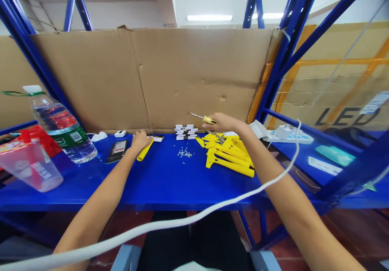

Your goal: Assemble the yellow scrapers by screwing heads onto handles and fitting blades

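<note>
My left hand (141,140) is closed on a yellow plastic handle (145,150) at the back left of the blue table; the fingers partly hide its far end. Just beyond, a flat black-and-white piece (157,138) lies beside the fingers. My right hand (225,122) grips a screwdriver (209,120) by its yellow grip, its metal shaft pointing left, above the table. Below and right of that hand lies a pile of yellow plastic handles (231,157), some with wide, flat ends. Small screws (184,153) are scattered between my hands, in front of stacked white-and-black pieces (185,132).
At left stand a water bottle (65,127) and a plastic cup (38,167), with a phone (117,151) nearby. A white cable (194,218) crosses the foreground. Cardboard (194,72) walls the back; a power strip (291,136) lies right, beside blue rack posts (273,80).
</note>
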Motion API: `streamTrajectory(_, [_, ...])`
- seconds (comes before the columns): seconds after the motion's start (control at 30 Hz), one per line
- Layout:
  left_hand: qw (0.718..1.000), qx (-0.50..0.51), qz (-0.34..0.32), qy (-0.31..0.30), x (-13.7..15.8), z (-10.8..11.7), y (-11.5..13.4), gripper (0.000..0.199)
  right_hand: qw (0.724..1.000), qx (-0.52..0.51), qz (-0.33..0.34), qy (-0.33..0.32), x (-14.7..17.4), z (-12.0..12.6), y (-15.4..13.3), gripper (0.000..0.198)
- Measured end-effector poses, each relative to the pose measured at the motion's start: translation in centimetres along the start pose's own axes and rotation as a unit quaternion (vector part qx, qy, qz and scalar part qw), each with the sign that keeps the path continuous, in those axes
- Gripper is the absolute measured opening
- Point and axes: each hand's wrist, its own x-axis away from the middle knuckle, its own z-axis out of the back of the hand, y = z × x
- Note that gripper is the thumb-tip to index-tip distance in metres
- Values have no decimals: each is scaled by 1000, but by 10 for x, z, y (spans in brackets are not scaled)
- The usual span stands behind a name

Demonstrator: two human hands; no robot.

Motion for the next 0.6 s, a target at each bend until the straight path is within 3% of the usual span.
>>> streamTrajectory(0.1, [998,24,-56,24,7,3,12,37,997,38,-73,6,29,-26,23,37])
streamTrajectory(0.2, [989,76,-121,24,16,3,33,32,996,51,-68,30,50,-40,37,38])
streamTrajectory(0.33, [963,163,-211,-27,37,-12,68,21,997,49,-43,35,56,-49,37,46])
streamTrajectory(0.5, [931,236,-262,-96,72,-41,94,19,989,12,-48,-137,56,-55,22,63])
streamTrajectory(0.6, [921,271,-254,-116,79,-49,94,18,986,10,-60,-155,59,-59,14,59])
